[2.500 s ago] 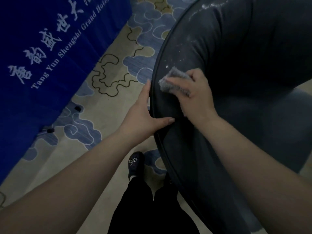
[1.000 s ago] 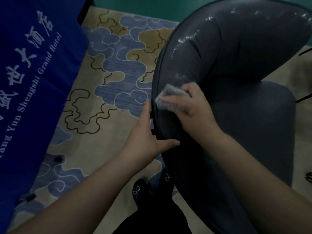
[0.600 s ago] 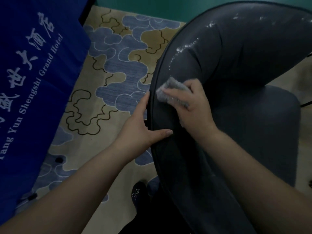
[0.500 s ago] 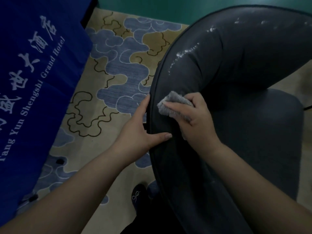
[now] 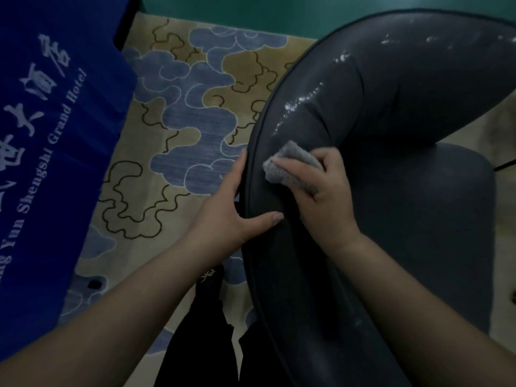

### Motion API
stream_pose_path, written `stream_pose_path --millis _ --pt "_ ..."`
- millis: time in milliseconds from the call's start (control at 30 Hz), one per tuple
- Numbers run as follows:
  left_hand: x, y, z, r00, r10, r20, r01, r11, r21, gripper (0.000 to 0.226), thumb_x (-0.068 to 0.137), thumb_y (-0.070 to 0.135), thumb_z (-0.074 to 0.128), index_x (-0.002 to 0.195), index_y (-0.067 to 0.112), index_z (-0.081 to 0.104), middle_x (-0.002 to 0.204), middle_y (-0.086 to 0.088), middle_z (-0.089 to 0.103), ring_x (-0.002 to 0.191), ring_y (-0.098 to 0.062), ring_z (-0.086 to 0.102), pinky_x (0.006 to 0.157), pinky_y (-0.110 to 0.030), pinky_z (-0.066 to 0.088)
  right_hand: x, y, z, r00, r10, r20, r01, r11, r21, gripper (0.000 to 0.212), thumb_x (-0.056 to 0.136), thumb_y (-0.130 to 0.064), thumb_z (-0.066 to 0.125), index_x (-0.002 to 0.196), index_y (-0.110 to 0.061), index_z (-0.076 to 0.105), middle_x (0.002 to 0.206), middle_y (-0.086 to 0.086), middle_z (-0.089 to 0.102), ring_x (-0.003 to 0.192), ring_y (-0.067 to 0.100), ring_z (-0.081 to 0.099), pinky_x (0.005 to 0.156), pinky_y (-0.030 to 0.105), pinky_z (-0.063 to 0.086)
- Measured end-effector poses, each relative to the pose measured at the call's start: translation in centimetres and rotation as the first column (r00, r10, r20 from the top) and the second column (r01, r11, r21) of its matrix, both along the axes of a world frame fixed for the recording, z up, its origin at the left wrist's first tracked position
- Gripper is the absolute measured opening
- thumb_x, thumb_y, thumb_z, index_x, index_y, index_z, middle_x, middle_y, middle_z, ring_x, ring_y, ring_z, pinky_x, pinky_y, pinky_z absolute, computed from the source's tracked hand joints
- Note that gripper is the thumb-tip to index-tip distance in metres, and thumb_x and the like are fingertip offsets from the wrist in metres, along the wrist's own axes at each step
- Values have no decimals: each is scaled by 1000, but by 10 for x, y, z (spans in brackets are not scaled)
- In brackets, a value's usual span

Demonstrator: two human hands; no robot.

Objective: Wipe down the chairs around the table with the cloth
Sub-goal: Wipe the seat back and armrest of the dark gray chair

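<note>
A dark grey padded chair [image 5: 385, 113] fills the right half of the view, seen from behind and above its curved backrest. White dusty streaks mark the backrest's upper part. My right hand [image 5: 321, 196] grips a small grey cloth [image 5: 290, 166] and presses it against the inner face of the backrest, just below the streaks. My left hand [image 5: 231, 216] clasps the backrest's piped left edge, fingers along the outside and thumb across the inside, a little below the cloth.
A blue tablecloth [image 5: 47, 152] with white lettering hangs at the left. Patterned beige and blue carpet [image 5: 178, 129] lies between it and the chair. My dark trousers and a shoe [image 5: 209, 277] show at the bottom centre. A teal wall runs along the top.
My right hand with the cloth has rubbed back and forth over a short stretch of the backrest. My left hand has kept its hold on the chair edge. The view has shifted slightly.
</note>
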State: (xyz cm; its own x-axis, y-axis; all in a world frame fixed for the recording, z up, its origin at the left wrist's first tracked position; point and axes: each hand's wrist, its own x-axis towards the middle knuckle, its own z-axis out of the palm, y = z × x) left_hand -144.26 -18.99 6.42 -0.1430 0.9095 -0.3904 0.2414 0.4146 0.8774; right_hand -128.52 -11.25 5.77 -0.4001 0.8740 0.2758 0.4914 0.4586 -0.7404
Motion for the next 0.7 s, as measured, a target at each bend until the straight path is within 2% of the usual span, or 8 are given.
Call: stream_pose_path --millis 67,167,233,300,400,500,600,700 --pt "-6 10 1 999 -39 -5 39 999 -9 108 66 41 83 143 59 9 134 27 50 112 11 53 96 -23 50 -17 30 5 998 -56 43 54 998 31 29 86 -15 67 113 -24 69 100 9 44 94 26 49 87 36 47" --pt "-14 27 3 996 -91 6 91 996 -13 100 68 41 82 134 69 12 131 28 50 115 9 52 98 -28 49 -32 59 11 987 -159 -33 156 985 -70 29 87 -16 66 115 -26 68 103 4 41 98 15 48 94 27 46" --pt "-22 38 4 990 -143 17 143 990 -11 102 69 38 83 141 60 14 133 23 52 118 5 52 99 -31 49 -31 49 11 986 -165 -35 162 985 -62 28 87 -14 66 113 -24 69 102 4 41 96 14 48 90 26 47" --pt "-29 47 5 979 -202 1 202 979 -21 111 67 39 84 148 49 9 136 21 50 122 3 48 101 -32 48 -27 22 8 993 -120 3 120 992 -32 30 84 -10 68 111 -23 70 100 5 42 95 20 49 85 32 48" --pt "-34 53 6 966 -256 -23 255 966 -30 114 65 43 83 149 47 6 138 21 48 126 2 45 102 -34 46 -28 12 11 995 -54 84 52 998 25 30 81 -7 71 107 -21 72 98 7 45 94 27 50 83 37 47" --pt "-34 55 5 964 -264 -17 263 964 -29 111 66 43 83 147 50 8 132 18 54 119 -1 52 99 -35 48 -37 49 16 978 -139 153 127 988 83 26 83 -15 70 107 -25 72 96 4 42 94 27 47 85 31 42" --pt "-36 58 5 956 -293 -17 293 956 -20 111 65 44 84 147 49 9 137 14 51 124 -3 49 102 -36 46 -45 63 15 954 -289 74 294 954 -64 25 86 -19 68 109 -29 70 100 4 42 101 24 48 92 29 44" --pt "-40 61 6 945 -326 -29 326 945 2 107 68 42 83 147 47 12 130 14 55 120 -4 52 100 -36 48 -43 34 11 950 -311 -34 304 943 -132 27 87 -15 66 108 -31 68 100 1 41 96 14 48 89 21 45"
